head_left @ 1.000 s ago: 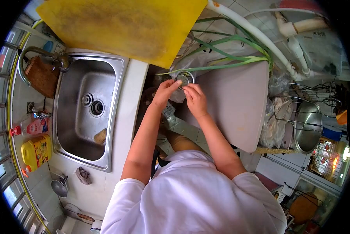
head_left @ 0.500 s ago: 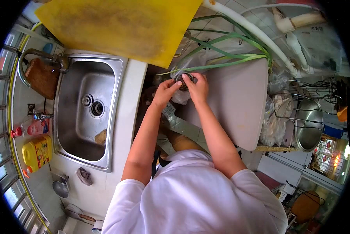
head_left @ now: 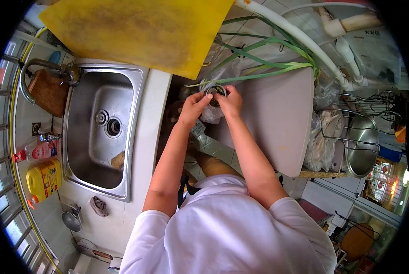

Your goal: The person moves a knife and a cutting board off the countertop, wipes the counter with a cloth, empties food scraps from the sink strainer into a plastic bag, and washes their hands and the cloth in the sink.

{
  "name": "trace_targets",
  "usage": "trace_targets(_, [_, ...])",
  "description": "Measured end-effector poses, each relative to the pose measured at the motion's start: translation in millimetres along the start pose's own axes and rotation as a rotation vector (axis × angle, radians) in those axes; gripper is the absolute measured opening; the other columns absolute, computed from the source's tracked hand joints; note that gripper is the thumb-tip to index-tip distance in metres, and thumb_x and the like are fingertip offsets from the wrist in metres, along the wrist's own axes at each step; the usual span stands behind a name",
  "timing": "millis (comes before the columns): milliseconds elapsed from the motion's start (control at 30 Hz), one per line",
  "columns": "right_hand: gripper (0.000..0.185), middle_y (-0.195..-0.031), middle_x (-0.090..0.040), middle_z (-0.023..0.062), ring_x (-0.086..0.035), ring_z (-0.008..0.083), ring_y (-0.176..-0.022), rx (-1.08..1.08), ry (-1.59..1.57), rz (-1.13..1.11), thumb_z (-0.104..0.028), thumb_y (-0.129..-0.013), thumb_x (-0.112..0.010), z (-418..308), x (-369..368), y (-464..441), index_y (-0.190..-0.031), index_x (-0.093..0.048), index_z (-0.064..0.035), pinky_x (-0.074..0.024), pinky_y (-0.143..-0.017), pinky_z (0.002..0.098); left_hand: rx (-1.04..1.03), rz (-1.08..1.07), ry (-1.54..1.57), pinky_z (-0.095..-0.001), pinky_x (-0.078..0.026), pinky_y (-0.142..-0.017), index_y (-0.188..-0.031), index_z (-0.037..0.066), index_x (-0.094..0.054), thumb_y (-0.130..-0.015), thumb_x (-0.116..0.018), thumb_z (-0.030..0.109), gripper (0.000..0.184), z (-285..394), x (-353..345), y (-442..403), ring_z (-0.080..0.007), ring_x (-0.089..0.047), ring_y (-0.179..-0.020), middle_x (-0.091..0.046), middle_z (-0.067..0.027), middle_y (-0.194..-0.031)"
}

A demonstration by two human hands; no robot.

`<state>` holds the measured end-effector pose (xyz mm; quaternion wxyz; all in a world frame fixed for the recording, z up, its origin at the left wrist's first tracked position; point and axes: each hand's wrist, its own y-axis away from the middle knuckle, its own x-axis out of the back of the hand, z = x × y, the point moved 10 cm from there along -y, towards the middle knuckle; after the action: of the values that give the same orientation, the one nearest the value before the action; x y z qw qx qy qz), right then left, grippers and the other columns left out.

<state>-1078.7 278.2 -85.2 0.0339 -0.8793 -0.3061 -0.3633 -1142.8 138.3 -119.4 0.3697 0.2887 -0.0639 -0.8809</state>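
Both hands are together around a small round see-through jar (head_left: 218, 88) with dark and greenish bits inside. My left hand (head_left: 194, 108) grips its left side, thumb at the rim. On the other side, my right hand (head_left: 231, 102) closes round the jar, with its thumb reaching over the opening. The palms and my hands' backs partly hide the jar's sides. Long green onions (head_left: 277, 67) lie just beyond, their leaves passing close above the jar. Under and beside the hands are clear plastic bags (head_left: 211, 115).
To the left, a steel sink (head_left: 135, 137) with a faucet (head_left: 35, 64) is set in a white counter (head_left: 143, 182). A yellow board (head_left: 136, 36) projects at the top. A grey-beige tabletop (head_left: 273, 123) stands at the right, beside a wire rack (head_left: 364, 105) and a metal bowl (head_left: 362, 160).
The jar has tilted slightly, so more of its greenish contents shows. My right thumb has shifted lower across the opening. Both hands stay in nearly the same place.
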Motion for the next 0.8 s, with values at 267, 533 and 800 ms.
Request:
trace_targets(267, [0.025,-0.084,-0.067,0.0148,-0.064,0.0323,-0.079,0.124,0.119,-0.065,-0.02,-0.067,-0.07,-15,0,-5,-0.087,-0.066,-0.0055,-0.0495,-0.071,0.0388,-0.077,0.191,-0.333,-0.0223,-0.04,-0.063,-0.093,-0.004,-0.064,-0.087,-0.063,0.03,0.035,-16,23,-13,-0.0066,-0.05,-0.07,-0.06,0.0,-0.079])
trace_targets(533, [0.027,-0.075,-0.064,0.017,-0.061,0.0378,-0.072,0.282,0.392,-0.123,-0.033,-0.08,-0.064,-32,-3,-4,-0.081,-0.066,-0.0067,-0.0473,-0.064,0.0456,-0.047,0.304,-0.336,-0.0287,-0.046,-0.062,-0.087,-0.008,-0.065,-0.079,-0.068,0.041,0.049,3,25,-7,-0.0126,-0.056,-0.065,-0.064,-0.0091,-0.071])
trace_targets(800, [0.044,-0.065,-0.061,0.0162,-0.06,0.0334,-0.061,0.222,0.342,-0.131,-0.043,-0.087,-0.053,-15,-11,-7,-0.073,-0.064,-0.0031,-0.0466,-0.059,0.0423,-0.055,0.362,-0.508,-0.033,-0.047,-0.062,-0.081,-0.006,-0.067,-0.078,-0.064,0.046,0.052,6,34,-11,-0.0196,-0.061,-0.062,-0.063,-0.0148,-0.066])
